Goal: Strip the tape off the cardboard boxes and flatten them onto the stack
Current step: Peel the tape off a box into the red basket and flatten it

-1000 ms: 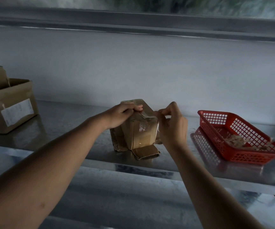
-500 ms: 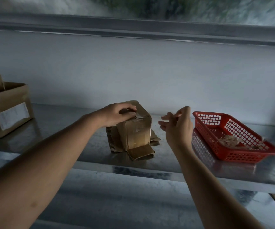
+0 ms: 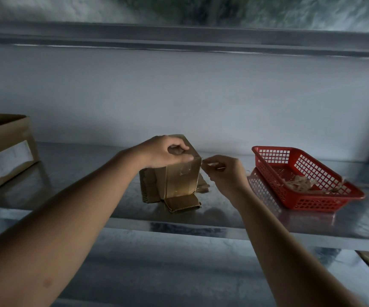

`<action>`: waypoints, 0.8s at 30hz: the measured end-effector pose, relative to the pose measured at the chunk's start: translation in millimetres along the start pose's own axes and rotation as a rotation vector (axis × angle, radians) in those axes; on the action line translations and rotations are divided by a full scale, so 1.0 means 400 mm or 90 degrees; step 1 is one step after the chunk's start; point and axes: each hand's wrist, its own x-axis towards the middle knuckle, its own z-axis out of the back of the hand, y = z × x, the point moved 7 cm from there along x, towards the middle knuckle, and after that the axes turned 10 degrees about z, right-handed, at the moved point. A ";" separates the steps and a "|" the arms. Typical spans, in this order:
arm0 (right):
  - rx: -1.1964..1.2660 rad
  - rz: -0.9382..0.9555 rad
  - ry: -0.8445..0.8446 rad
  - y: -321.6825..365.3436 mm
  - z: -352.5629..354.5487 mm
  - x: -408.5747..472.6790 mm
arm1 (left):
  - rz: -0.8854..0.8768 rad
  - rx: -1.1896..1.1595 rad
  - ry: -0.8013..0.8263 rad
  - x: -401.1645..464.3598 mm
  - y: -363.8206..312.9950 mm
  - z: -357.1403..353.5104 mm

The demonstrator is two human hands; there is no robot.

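Observation:
A small brown cardboard box [image 3: 182, 180] stands upright in the middle of the metal shelf, its bottom flaps splayed out flat. Glossy tape remains on its front face. My left hand [image 3: 164, 154] grips the top of the box, fingers curled over its upper edge. Right beside the box's upper right corner, my right hand [image 3: 222, 171] pinches at a strip of tape [image 3: 204, 161] between thumb and fingers. Under and behind the box lies flattened cardboard [image 3: 148, 187].
A red plastic basket [image 3: 267, 155] with crumpled tape scraps sits to the right on the shelf [image 3: 79, 173]. A larger open cardboard box [image 3: 6, 156] with a white label stands at the far left. A white wall closes the back; a lower metal surface lies below.
My right hand drew away from the box toward the basket, then came back to the box's upper right corner. My left hand stayed on top of the box.

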 end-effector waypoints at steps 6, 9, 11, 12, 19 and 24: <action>-0.062 0.025 -0.052 -0.029 0.014 0.010 | -0.017 -0.013 -0.017 -0.006 0.029 -0.003; -0.059 0.035 -0.078 -0.040 0.007 -0.010 | -0.023 -0.026 -0.027 -0.004 0.035 -0.009; -0.086 0.078 -0.109 -0.023 0.013 -0.025 | -0.026 -0.033 -0.035 -0.001 0.034 -0.013; -0.100 0.128 -0.126 -0.006 0.015 -0.032 | -0.025 -0.034 -0.038 0.001 0.034 -0.015; -0.063 0.196 -0.132 0.019 -0.005 -0.052 | -0.011 -0.037 -0.042 -0.001 0.043 -0.032; 0.379 -0.164 -0.102 -0.023 -0.037 -0.042 | -0.032 -0.053 -0.029 -0.015 0.022 -0.037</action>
